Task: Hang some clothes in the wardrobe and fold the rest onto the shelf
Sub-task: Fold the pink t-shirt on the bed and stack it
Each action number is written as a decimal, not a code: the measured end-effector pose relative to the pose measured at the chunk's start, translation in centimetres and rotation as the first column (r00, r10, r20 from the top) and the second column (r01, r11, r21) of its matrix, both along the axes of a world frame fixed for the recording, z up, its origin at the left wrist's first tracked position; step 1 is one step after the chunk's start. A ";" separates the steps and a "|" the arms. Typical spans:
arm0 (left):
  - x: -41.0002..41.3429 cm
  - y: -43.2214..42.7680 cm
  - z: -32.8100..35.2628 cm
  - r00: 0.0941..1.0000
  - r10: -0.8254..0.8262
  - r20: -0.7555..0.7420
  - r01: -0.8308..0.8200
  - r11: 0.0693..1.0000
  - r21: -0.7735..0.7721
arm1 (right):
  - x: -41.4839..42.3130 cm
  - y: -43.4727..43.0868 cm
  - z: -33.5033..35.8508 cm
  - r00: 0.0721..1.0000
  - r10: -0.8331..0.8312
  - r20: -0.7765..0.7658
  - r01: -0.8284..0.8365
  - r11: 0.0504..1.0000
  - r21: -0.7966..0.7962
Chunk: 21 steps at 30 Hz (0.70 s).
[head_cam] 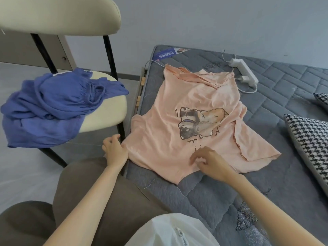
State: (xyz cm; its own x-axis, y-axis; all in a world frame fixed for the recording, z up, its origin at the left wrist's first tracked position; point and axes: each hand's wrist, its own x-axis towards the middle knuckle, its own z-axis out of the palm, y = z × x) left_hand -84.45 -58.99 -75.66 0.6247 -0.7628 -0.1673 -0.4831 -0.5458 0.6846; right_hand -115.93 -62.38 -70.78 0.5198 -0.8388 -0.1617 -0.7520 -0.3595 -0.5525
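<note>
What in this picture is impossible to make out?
All in the head view:
- Wardrobe and shelf: outside the frame.
- Blue leaflet: its print is too small to read.
- Checked pillow: cut off by the right edge.
- White cloth: cut off by the bottom edge, so what it is stays unclear.
- Left hand and right hand: the curled fingers hide whether they pinch the pink T-shirt.

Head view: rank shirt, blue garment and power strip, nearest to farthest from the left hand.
1. Shirt, touching the left hand.
2. Blue garment, leftward on the chair.
3. Power strip, far right on the mattress.
</note>
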 end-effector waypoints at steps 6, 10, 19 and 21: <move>-5.1 -2.3 3.2 0.916 -0.354 0.190 0.390 0.897 -0.209 | -6.2 -1.0 0.7 0.968 -0.237 0.080 0.245 0.964 -0.103; -12.2 -3.6 5.2 0.681 -0.712 0.170 0.731 0.673 -0.112 | -10.7 -0.9 0.7 0.965 -0.232 -0.120 0.231 0.973 -0.020; -18.9 -0.3 2.1 0.368 -0.860 0.353 0.808 0.484 0.337 | -13.4 0.8 -1.8 0.977 -0.118 -0.179 0.038 0.917 -0.398; -18.2 -0.1 1.5 0.392 -0.845 0.363 0.824 0.498 0.270 | -13.1 1.1 -1.6 0.975 -0.199 -0.099 0.150 0.919 -0.364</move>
State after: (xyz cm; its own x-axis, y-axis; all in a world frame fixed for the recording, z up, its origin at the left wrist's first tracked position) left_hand -102.60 -59.08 -74.15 -0.3149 -0.9404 -0.1284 -0.9192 0.2685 0.2882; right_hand -129.06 -61.29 -72.35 0.3543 -0.9293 0.1041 -0.8776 -0.3689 -0.3063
